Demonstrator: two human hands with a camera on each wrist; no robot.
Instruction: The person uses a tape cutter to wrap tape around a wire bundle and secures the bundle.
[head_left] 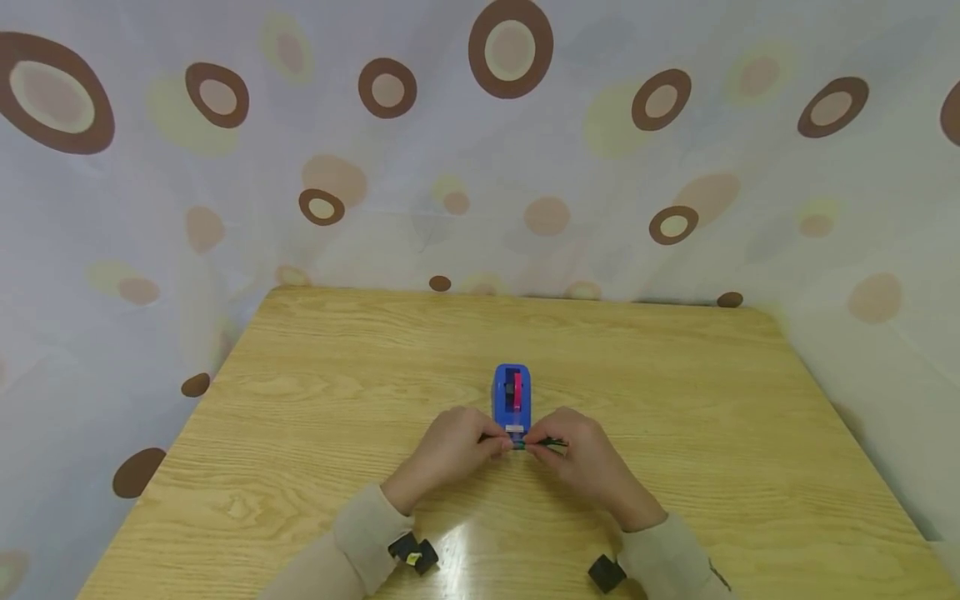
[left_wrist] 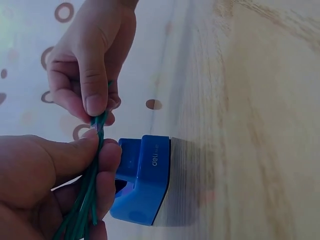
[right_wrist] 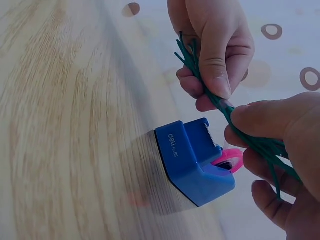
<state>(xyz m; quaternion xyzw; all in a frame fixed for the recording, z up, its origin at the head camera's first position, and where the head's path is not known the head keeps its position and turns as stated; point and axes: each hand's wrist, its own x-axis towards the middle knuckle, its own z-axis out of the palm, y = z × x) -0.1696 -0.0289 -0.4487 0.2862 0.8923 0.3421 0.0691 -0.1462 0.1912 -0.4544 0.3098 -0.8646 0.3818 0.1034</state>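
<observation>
Between both hands runs a bundle of thin green strands (right_wrist: pixel 260 142), loose ends fanning out at each side. The left hand (head_left: pixel 453 446) pinches it between thumb and fingers. Close beside, the right hand (head_left: pixel 585 458) grips the other half the same way. A shiny clear band like tape (right_wrist: pixel 226 103) shows around the strands in the narrow gap between the thumbs, partly hidden by fingertips. Just beyond the hands stands a blue tape dispenser (head_left: pixel 500 408) on the table, its toothed cutting edge (right_wrist: pixel 210 134) facing the person and a pink-cored roll (right_wrist: pixel 235 159) inside.
The wooden table (head_left: pixel 337 350) extends around the hands on all sides. A patterned white sheet (head_left: pixel 420 167) hangs behind it and along both sides. Each sleeved wrist wears a small black camera (head_left: pixel 606 573).
</observation>
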